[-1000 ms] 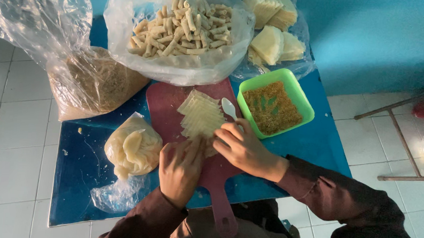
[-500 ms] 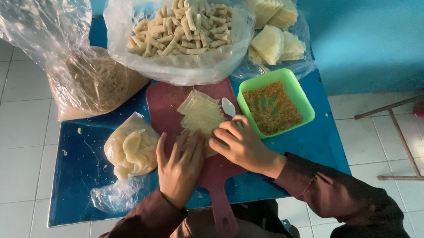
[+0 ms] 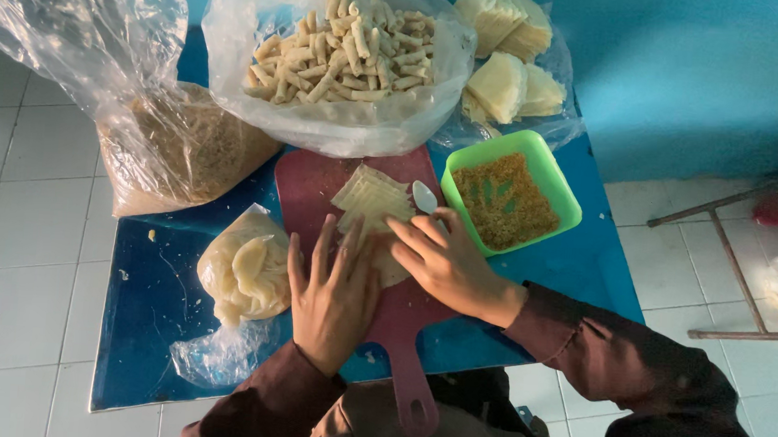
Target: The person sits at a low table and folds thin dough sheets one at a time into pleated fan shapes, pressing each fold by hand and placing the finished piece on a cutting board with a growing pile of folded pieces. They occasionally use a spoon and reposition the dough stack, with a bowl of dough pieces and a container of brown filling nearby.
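Both hands press flat on pale wrapper sheets on a red cutting board.

The stack of thin wrapper sheets (image 3: 371, 210) lies on the red cutting board (image 3: 314, 181), whose handle points toward the person. The left hand (image 3: 333, 295) lies open, fingers spread, palm down on the near edge of the sheets; the right hand (image 3: 445, 261) rests beside it, fingers extended and flat on the same sheets, gripping nothing. A small white spoon (image 3: 424, 196) lies just beyond the right fingertips, next to a green bowl (image 3: 552, 171) of brown crumbly filling. Left of the board sits a small bag of pale dough pieces (image 3: 244, 268). Farther back stand a big bag of finished rolls (image 3: 341, 55), a bag of crumbs (image 3: 189, 145) and a bag of folded wrappers (image 3: 510, 58), all on the blue table (image 3: 150, 307).
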